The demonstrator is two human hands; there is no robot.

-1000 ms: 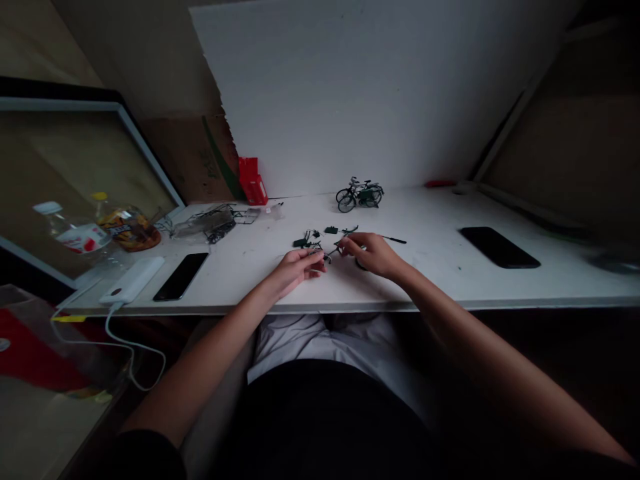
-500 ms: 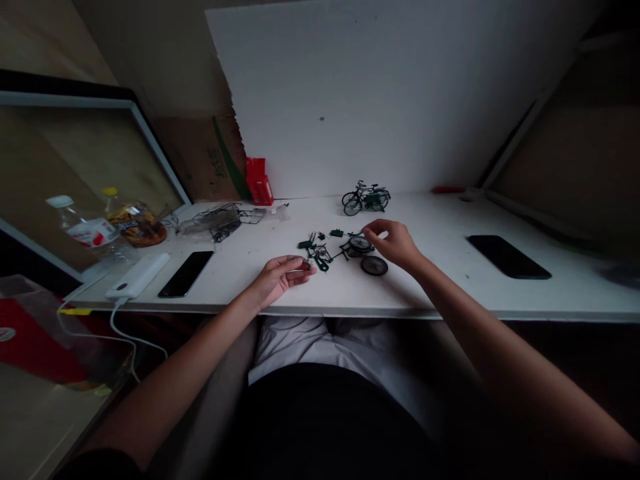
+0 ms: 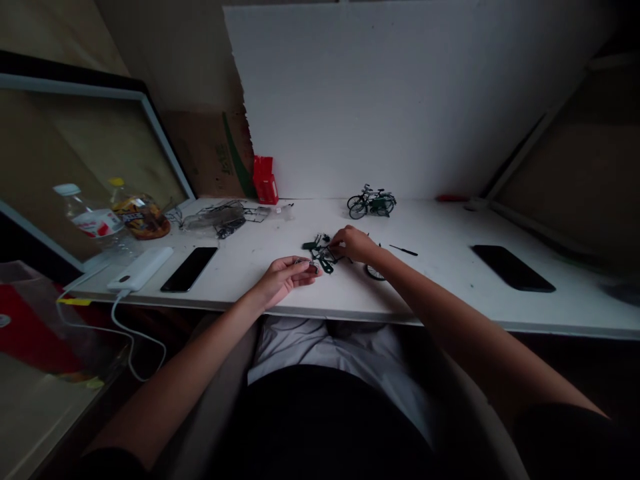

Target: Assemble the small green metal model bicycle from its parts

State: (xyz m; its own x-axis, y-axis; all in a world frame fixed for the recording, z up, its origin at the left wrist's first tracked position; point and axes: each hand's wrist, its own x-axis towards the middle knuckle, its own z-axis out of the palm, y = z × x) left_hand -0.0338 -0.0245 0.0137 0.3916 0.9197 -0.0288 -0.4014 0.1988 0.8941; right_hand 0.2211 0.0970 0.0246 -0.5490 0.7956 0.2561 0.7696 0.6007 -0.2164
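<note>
On dim white desk (image 3: 440, 293), bicycle parts (image 3: 326, 267)

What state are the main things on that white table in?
Left hand: pinching a small thin part
Right hand: fingers bent; grip unclear
Dark green miniature bicycle parts: lying loose
Dark miniature bicycles: standing upright
White-capped clear plastic bottle: closed
Yellow-capped clear plastic bottle: closed
White rectangular power bank: cable plugged in
Black rectangular phone: flat, screen dark
Red cardboard box: standing
Black rectangular slab at right: lying flat
</note>
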